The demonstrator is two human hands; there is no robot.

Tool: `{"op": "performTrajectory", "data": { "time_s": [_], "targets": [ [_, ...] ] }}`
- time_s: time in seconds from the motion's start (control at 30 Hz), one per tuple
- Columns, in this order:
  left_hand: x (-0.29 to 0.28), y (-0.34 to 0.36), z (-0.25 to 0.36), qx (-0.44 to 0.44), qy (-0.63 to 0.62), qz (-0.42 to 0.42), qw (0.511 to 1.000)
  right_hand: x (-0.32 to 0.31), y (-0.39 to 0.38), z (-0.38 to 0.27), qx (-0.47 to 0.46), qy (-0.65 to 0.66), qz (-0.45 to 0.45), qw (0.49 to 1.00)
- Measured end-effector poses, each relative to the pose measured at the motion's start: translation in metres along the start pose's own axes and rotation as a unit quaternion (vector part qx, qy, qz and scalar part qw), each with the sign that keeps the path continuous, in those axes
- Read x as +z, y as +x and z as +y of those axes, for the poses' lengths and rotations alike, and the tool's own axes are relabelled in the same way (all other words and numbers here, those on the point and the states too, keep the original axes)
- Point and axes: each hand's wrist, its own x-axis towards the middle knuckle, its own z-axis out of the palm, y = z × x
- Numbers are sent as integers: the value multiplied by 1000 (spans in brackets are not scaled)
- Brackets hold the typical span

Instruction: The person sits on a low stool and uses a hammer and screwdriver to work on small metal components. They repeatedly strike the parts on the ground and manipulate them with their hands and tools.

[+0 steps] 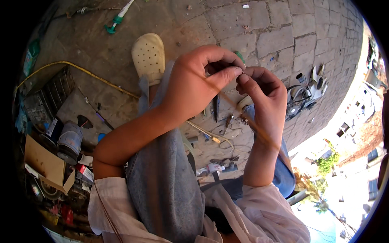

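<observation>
My left hand (196, 79) and my right hand (267, 91) meet in front of me, thumbs and forefingers pinched tip to tip. Whatever sits between the fingertips is tiny and dark, too small to name. A blurred brownish strand (231, 103) runs slantwise across both hands; whether the fingers hold it I cannot tell. Below the hands, a dark slim tool (217, 108) lies on the paving, beside a yellowish cord (202, 130) and several small loose parts.
Left of me are an open cardboard box (44, 158), a grey-blue container (70, 139), a dark crate (56, 89) and a yellow hose (87, 75). A white-and-green tube-like item (118, 19) lies far ahead. Scrap parts (306, 95) are piled at right. My foot wears a cream clog (148, 54).
</observation>
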Motion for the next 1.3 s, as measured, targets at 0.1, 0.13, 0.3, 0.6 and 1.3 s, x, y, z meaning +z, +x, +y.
{"op": "performTrajectory", "data": {
  "time_s": [0.1,0.13,0.3,0.6,1.3],
  "targets": [
    [-1,-1,0,-59,-65,1,996,5,-1,4,-10,23,23,999],
    [-1,-2,0,-66,-70,0,995,6,-2,6,-13,27,23,999],
    [-6,0,1,-118,-122,-15,985,7,-1,8,-24,41,17,999],
    [-6,0,-5,-145,-188,-23,971,9,0,8,-45,10,4,999],
    [-6,-1,-9,-231,-342,-8,911,23,-2,22,-225,-155,129,953]
  ]
}}
